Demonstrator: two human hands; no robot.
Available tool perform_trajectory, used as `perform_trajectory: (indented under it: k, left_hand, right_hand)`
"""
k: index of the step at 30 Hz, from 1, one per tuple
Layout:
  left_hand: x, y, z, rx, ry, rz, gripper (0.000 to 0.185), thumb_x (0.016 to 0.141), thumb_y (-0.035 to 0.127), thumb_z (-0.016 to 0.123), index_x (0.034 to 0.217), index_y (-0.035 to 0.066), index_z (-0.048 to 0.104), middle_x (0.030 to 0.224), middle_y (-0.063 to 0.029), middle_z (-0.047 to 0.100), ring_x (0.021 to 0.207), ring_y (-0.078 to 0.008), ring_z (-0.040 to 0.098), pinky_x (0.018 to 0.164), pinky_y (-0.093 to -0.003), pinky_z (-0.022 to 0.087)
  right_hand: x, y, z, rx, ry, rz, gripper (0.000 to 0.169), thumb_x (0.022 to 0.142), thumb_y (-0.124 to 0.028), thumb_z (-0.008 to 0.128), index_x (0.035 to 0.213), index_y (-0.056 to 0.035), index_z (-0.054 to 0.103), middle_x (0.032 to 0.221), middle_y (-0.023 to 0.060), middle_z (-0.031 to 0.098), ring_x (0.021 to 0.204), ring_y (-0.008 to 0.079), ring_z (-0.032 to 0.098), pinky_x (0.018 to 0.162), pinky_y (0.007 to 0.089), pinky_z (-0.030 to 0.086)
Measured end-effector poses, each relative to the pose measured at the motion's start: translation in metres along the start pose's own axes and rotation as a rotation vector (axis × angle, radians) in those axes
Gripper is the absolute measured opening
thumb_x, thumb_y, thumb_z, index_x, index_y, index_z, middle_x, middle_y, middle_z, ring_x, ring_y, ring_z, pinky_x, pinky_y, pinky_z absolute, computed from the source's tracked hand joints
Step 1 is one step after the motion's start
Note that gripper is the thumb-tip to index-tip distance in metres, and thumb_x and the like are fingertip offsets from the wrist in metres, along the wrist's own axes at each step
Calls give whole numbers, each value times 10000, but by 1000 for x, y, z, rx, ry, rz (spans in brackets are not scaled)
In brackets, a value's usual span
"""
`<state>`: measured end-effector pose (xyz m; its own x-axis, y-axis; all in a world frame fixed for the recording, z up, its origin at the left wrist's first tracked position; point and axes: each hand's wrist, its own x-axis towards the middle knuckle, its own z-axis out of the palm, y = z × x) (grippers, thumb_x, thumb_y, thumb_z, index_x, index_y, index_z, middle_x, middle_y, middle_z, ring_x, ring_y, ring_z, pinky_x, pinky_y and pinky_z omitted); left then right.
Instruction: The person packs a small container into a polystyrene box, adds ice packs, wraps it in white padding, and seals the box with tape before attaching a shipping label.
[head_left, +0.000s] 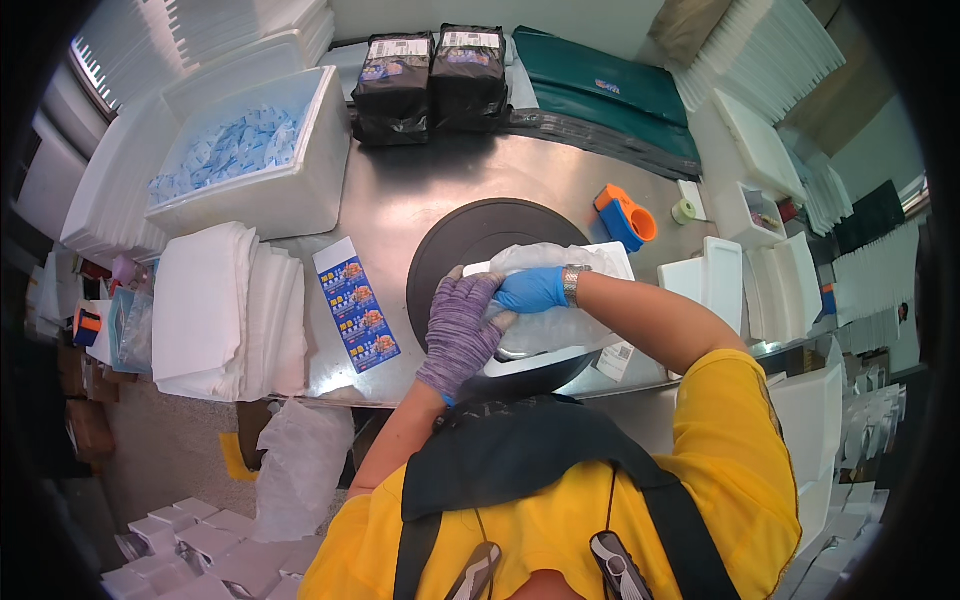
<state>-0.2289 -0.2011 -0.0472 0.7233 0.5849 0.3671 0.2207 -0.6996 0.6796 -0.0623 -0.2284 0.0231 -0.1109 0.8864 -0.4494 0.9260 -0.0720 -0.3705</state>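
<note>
My left hand (465, 324), in a purple knit glove, lies over the left end of a white foam box (622, 259), its thumb against the wrapped contents. My right hand (534, 289), in a blue disposable glove with a metal watch at the wrist, rests on translucent white wrapping (577, 324) that bulges from the box. Its fingertips meet the left hand and are partly hidden. Whether either hand pinches the wrapping cannot be made out. Something shiny shows under the wrapping near the left thumb. Beneath the box is a round black turntable (450, 232).
On the metal table (390, 195) are a foam bin (319, 180) of blue-white packets, white sheets (199, 307), a blue label strip (360, 315), and an orange-and-blue tape dispenser (626, 217). Two black parcels (391, 90) and green mailer bags (600, 82) lie behind. Foam lids (701, 281) sit right.
</note>
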Motion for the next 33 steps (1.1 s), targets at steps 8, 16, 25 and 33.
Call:
perform_trajectory:
  k: [8, 16, 25, 33]
  left_hand:
    - [23, 5, 4, 238, 28, -74, 213, 807, 269, 665, 921, 90, 670, 868, -88, 640, 921, -302, 579, 793, -414, 465]
    - [4, -11, 24, -392, 349, -132, 331, 791, 297, 686, 1020, 64, 628, 981, -130, 567, 965, -289, 558, 857, -388, 456]
    - [-18, -12, -1, -286, 59, 57, 707, 620, 373, 735, 1232, 83, 532, 1183, -159, 483, 1159, -327, 454, 1009, -449, 366]
    - [9, -17, 5, -26, 23, -134, 476, 646, 210, 763, 1076, 102, 592, 1065, -124, 546, 1038, -306, 526, 922, -425, 424]
  right_hand:
    - [-126, -14, 12, -159, 243, -212, 487, 830, -267, 652, 1237, -25, 534, 1176, 190, 580, 1028, 340, 588, 910, 418, 466]
    - [-36, 2, 29, -168, 210, -234, 304, 887, -267, 552, 1016, 2, 611, 1065, 184, 614, 943, 337, 609, 811, 417, 483]
    - [15, -21, 6, -351, -273, 98, 348, 813, -333, 450, 850, -106, 710, 846, 134, 689, 799, 330, 660, 734, 391, 514]
    - [-127, -18, -13, 94, 680, -189, 151, 824, -187, 649, 951, -122, 700, 828, 95, 674, 751, 296, 632, 681, 392, 509]
